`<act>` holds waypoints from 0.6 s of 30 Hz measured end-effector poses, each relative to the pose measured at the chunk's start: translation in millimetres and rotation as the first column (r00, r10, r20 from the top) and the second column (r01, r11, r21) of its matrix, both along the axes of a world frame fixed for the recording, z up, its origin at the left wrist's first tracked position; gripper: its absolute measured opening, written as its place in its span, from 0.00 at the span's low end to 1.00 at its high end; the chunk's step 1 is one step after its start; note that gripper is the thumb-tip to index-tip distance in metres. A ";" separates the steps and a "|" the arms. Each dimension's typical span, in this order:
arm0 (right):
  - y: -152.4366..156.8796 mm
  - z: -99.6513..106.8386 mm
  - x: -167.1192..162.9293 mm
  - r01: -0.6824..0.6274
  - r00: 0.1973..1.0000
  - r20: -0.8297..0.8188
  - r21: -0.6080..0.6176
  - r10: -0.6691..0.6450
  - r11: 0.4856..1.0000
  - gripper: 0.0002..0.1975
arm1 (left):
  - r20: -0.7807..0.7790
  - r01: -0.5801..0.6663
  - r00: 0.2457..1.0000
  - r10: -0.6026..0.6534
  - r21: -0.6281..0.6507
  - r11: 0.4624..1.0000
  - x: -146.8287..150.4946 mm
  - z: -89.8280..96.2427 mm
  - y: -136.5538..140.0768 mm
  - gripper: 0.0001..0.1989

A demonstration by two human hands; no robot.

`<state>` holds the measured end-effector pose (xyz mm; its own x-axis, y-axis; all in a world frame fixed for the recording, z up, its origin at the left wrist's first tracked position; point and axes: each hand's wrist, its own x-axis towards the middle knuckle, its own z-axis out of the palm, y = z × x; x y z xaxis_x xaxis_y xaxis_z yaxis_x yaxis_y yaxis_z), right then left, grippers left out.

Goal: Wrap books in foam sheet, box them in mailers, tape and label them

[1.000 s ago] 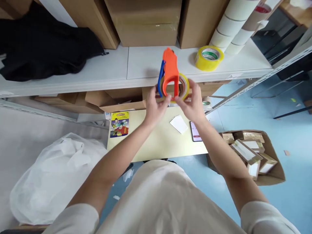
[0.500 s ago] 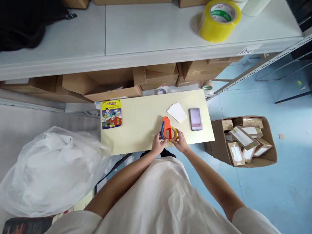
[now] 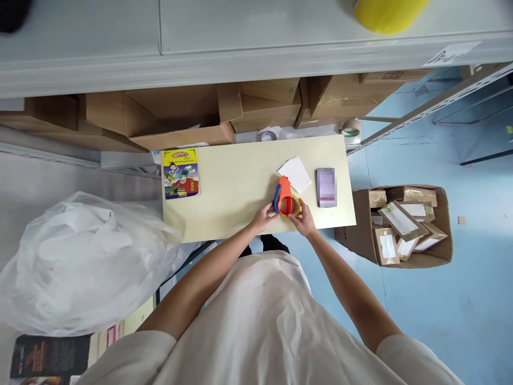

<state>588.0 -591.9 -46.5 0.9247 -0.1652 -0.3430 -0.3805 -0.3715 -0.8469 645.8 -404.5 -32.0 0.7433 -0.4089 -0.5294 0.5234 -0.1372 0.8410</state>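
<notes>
A person in a pale shirt (image 3: 256, 321) holds an orange-and-blue tape dispenser (image 3: 285, 186) in 2 hands over the near side of a cream worktop (image 3: 232, 182), right of its middle. The left hand (image 3: 263, 218) is partly curled, its fingers against the dispenser's left side near the blue part. The right hand (image 3: 305, 218) is also partly curled, thumb and fingers gripping the opposite side by the yellow-edged tape. Whether the dispenser touches the surface cannot be told from this angle.

White cards (image 3: 298, 174) lie overlapped just beyond the tool, with a phone (image 3: 326, 187), its screen pixelated, to their right. A bright cartoon booklet (image 3: 180, 174) lies at the worktop's left end. On the blue floor (image 3: 476, 278) to the right, a cardboard carton (image 3: 355, 235) holds small taped boxes (image 3: 404, 220) bearing white labels. At left bulges a translucent plastic bag (image 3: 88, 262). Brown boxes (image 3: 180, 139) line the space beyond the worktop; above them, a yellow roll (image 3: 388, 13), cut off by the frame, sits on a gray shelf (image 3: 256, 32).
</notes>
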 end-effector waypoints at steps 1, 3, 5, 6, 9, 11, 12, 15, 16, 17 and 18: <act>0.3 -0.4 -0.9 0.002 1.000 0.005 -0.004 -0.002 1.000 0.48 | -0.027 -0.004 1.000 0.005 0.004 1.000 -0.9 0.1 1.1 0.34; 2.1 -1.2 -3.1 0.007 1.000 0.017 -0.020 -0.007 1.000 0.49 | -0.071 -0.027 0.997 0.031 0.062 0.998 -4.1 1.6 5.1 0.39; 4.3 -1.4 -5.8 0.020 1.000 0.025 -0.051 -0.019 0.998 0.48 | -0.095 -0.038 0.994 0.051 0.130 0.991 -8.7 4.2 12.9 0.40; 5.2 -0.8 -7.2 0.028 0.999 0.031 -0.077 -0.026 0.997 0.48 | -0.099 -0.037 0.994 0.052 0.149 0.988 -11.4 5.7 18.5 0.40; 6.8 5.4 -10.3 0.058 0.994 0.100 -0.225 -0.036 0.973 0.45 | -0.085 -0.030 0.995 0.045 0.165 0.986 -20.1 10.7 41.1 0.36; 7.5 13.9 -9.6 0.091 0.978 0.210 -0.354 -0.016 0.931 0.43 | -0.066 -0.046 0.996 0.060 0.197 0.979 -26.1 14.7 58.7 0.32; 8.4 19.2 -7.5 0.107 0.962 0.272 -0.406 0.009 0.908 0.42 | -0.054 -0.053 0.996 0.067 0.224 0.973 -29.1 17.1 67.6 0.30; 18.8 36.8 9.1 0.062 0.902 0.403 -0.482 0.158 0.874 0.40 | -0.004 -0.081 0.996 0.086 0.305 0.949 -38.0 26.7 94.1 0.26; 26.4 42.6 18.1 -0.008 0.884 0.407 -0.480 0.231 0.877 0.38 | 0.014 -0.100 0.995 0.101 0.324 0.941 -40.9 30.7 103.4 0.24; 36.7 48.4 28.2 -0.109 0.866 0.390 -0.466 0.314 0.878 0.36 | 0.029 -0.125 0.992 0.122 0.336 0.934 -44.1 35.4 113.3 0.23; 49.6 54.0 39.0 -0.234 0.842 0.353 -0.441 0.407 0.867 0.34 | 0.053 -0.151 0.988 0.142 0.347 0.925 -47.6 40.6 124.0 0.22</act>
